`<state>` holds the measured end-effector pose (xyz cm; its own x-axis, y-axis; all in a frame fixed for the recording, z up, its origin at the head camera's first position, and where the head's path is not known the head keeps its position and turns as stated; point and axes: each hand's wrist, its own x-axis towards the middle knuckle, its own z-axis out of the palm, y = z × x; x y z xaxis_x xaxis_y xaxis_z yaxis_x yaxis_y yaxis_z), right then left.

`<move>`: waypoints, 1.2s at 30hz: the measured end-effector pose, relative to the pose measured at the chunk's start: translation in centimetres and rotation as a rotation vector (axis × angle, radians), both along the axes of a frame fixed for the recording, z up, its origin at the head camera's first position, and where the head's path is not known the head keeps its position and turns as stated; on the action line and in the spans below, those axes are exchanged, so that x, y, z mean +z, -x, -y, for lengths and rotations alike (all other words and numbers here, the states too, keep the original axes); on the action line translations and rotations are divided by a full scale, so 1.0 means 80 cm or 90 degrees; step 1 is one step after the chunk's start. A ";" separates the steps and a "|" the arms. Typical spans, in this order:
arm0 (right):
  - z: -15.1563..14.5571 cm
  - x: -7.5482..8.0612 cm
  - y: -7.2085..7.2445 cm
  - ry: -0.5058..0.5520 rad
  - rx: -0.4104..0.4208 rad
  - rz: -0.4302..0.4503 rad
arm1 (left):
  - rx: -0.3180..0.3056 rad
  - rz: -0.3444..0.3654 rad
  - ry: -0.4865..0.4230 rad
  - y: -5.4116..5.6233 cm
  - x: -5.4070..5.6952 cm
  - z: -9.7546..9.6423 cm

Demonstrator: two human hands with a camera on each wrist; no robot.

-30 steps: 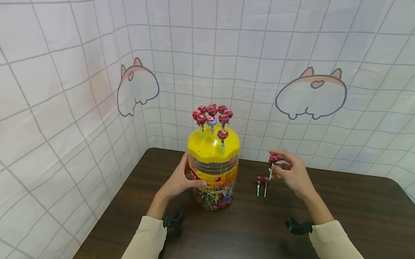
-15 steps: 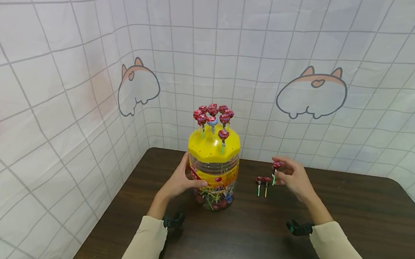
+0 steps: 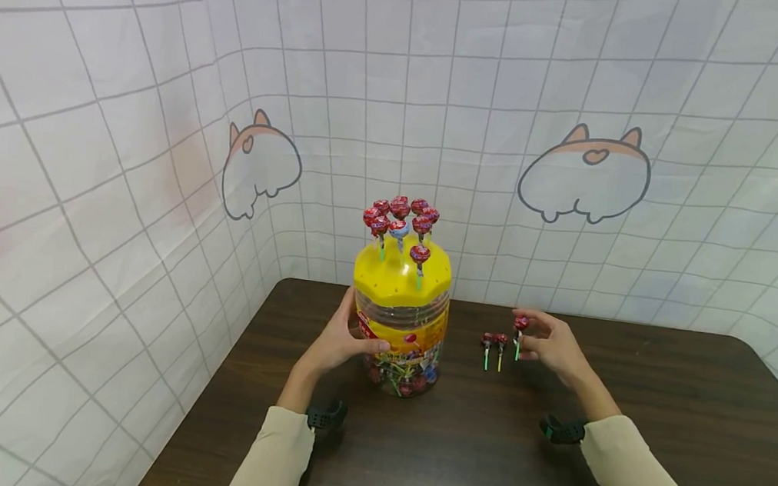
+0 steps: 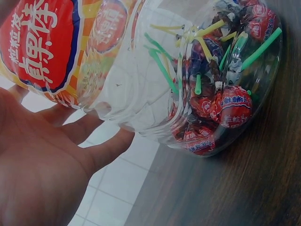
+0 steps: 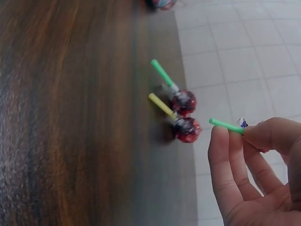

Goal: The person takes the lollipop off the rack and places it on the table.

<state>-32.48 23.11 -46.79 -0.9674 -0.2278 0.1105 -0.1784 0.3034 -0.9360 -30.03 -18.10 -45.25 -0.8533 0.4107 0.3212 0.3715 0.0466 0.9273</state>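
Observation:
My left hand [image 3: 340,341] holds the side of a clear plastic jar [image 3: 403,314], thumb across its yellow label. Inside the jar's base lie wrapped lollipops [image 4: 235,106] with green and yellow sticks. Its yellow lid [image 3: 400,279] has small holes, and several lollipops [image 3: 419,255] stand upright in it, mostly red, one blue. My right hand [image 3: 552,348] pinches a red lollipop [image 3: 521,324] by its green stick [image 5: 225,125], head upward. Just left of it, two red lollipops [image 3: 495,339] lie side by side on the table, one stick green, the other yellow.
The dark wooden table [image 3: 411,461] ends at a white grid-patterned cloth [image 3: 482,128] behind and to the left. Cartoon animal prints [image 3: 585,179] show on the cloth. A dark band [image 3: 562,429] sits at the right wrist.
My right hand has moved down and slightly right with the lollipop, from above the two lying lollipops to beside them. My left hand stays on the jar.

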 end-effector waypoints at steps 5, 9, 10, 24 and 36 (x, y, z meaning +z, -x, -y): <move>-0.002 -0.008 0.005 -0.010 -0.001 0.019 | 0.007 0.001 0.007 0.001 0.000 0.000; -0.005 -0.015 0.009 -0.015 -0.001 0.035 | 0.008 0.004 0.006 0.001 0.000 -0.001; -0.006 -0.017 0.010 -0.016 0.002 0.037 | 0.006 0.002 0.005 0.001 0.000 -0.001; -0.003 -0.031 0.015 -0.037 0.006 0.041 | 0.000 -0.006 0.000 0.002 -0.005 -0.002; -0.008 -0.033 0.022 -0.183 -0.020 -0.023 | 0.009 -0.010 0.006 0.006 -0.005 0.000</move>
